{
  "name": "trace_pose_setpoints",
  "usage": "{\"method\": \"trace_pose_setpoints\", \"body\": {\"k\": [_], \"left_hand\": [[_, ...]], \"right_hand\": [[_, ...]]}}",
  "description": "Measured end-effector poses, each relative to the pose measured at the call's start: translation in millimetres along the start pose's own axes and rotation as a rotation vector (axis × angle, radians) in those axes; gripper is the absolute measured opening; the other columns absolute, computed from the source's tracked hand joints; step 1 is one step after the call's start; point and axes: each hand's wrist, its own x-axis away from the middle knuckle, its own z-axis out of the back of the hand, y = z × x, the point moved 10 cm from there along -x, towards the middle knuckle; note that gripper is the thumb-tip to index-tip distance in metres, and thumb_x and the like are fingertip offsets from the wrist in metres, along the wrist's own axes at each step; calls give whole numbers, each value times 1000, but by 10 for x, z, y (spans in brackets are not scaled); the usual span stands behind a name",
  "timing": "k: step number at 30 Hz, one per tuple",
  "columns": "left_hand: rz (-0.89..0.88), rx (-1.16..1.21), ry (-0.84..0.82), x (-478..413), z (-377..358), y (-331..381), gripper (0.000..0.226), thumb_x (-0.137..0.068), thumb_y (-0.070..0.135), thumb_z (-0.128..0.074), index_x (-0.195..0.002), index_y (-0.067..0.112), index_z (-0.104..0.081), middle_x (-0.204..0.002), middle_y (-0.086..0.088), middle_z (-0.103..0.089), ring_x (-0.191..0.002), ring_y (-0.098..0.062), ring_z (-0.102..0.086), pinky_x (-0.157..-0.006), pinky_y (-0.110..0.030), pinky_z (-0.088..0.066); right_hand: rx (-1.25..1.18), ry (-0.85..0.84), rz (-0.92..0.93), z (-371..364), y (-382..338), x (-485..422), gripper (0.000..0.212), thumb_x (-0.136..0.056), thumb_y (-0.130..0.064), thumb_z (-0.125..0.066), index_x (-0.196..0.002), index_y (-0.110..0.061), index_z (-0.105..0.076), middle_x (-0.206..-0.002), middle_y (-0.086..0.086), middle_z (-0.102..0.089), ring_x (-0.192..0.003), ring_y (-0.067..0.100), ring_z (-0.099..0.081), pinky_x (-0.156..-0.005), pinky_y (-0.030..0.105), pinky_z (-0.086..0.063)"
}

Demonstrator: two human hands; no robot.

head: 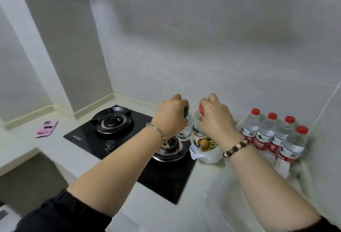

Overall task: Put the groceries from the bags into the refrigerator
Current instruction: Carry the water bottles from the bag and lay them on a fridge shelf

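My left hand (170, 114) grips the top of a clear bottle with a green cap (186, 126). Beside it, my right hand (215, 116) grips the top of a clear bottle with a red cap (197, 127). Both bottles stand upright, side by side, above a white plastic bag (204, 155) on the counter. The open bag shows a brown round item and yellow packets inside. The refrigerator is not in view.
Several red-capped water bottles (273, 135) stand in a wrapped pack against the right wall. A black two-burner gas hob (118, 132) is set into the white counter (206, 194) left of the bag. A pink phone (47, 129) lies far left.
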Motion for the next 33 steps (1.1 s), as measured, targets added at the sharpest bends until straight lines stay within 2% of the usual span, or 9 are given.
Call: {"method": "trace_pose_setpoints", "body": {"k": [3,6,10,12,17,21,27,29,33], "left_hand": [[115,-60,10,524,400,-458,13,-76,7,-58,-87,11,-63,-84,0,-47,-69,-26,-54,-60,-27,-38],[247,-137,-11,1157,760,-968,11,-75,9,-60,-85,13,-62,-86,2,-48,-70,-22,-52,-60,-26,-38],[430,-223,-43,2139,1205,-1556,10,-76,8,-62,-85,14,-61,-85,4,-45,-71,-18,-48,-62,-24,-37],[524,-266,-48,2639,1407,-1795,11,-78,9,-62,-88,14,-62,-86,4,-46,-72,-17,-48,-62,-22,-36],[810,-327,-50,3845,1854,-2245,13,-79,7,-64,-91,12,-64,-93,-2,-55,-78,-19,-55,-70,-27,-52],[1034,-366,-66,4681,2164,-2422,16,-79,8,-65,-94,12,-64,-95,-2,-55,-82,-20,-56,-73,-27,-51],[1369,-410,-28,5724,2496,-2437,11,-77,12,-67,-82,16,-58,-92,-2,-55,-78,-15,-47,-59,-17,-30],[1460,-429,-16,5983,2579,-2388,11,-78,14,-67,-88,14,-61,-94,-2,-55,-80,-15,-48,-62,-18,-32],[1625,-468,19,6452,2737,-2229,19,-78,18,-69,-96,13,-64,-97,-3,-57,-87,-19,-54,-72,-25,-45]], "right_hand": [[-87,-57,128,-90,-756,121,7,-86,-9,-54,-89,-10,-48,-98,6,-40,-66,27,-47,-60,37,-43],[-150,-135,256,-243,-1548,319,9,-86,-11,-57,-92,-10,-50,-100,6,-42,-73,30,-53,-67,42,-49],[-232,-242,446,-516,-2638,717,12,-85,-12,-57,-95,-11,-51,-102,5,-42,-79,31,-55,-69,44,-50],[-267,-293,553,-651,-3181,971,17,-85,-13,-61,-98,-13,-52,-104,3,-42,-81,27,-56,-70,40,-52],[-338,-418,823,-879,-4363,1716,18,-83,-15,-64,-96,-16,-51,-101,2,-45,-79,23,-54,-72,37,-51],[-394,-517,1051,-948,-5116,2279,15,-86,-17,-62,-95,-15,-51,-96,-1,-41,-74,19,-45,-64,30,-40],[-416,-625,1390,-932,-5979,3080,11,-85,-14,-61,-94,-15,-54,-99,3,-48,-81,21,-50,-66,30,-45],[-416,-641,1486,-906,-6167,3323,12,-84,-15,-61,-93,-14,-53,-99,3,-47,-81,22,-49,-66,33,-46],[-442,-668,1680,-794,-6417,3799,10,-85,-14,-60,-91,-13,-52,-96,4,-45,-75,23,-45,-61,31,-36]]}}
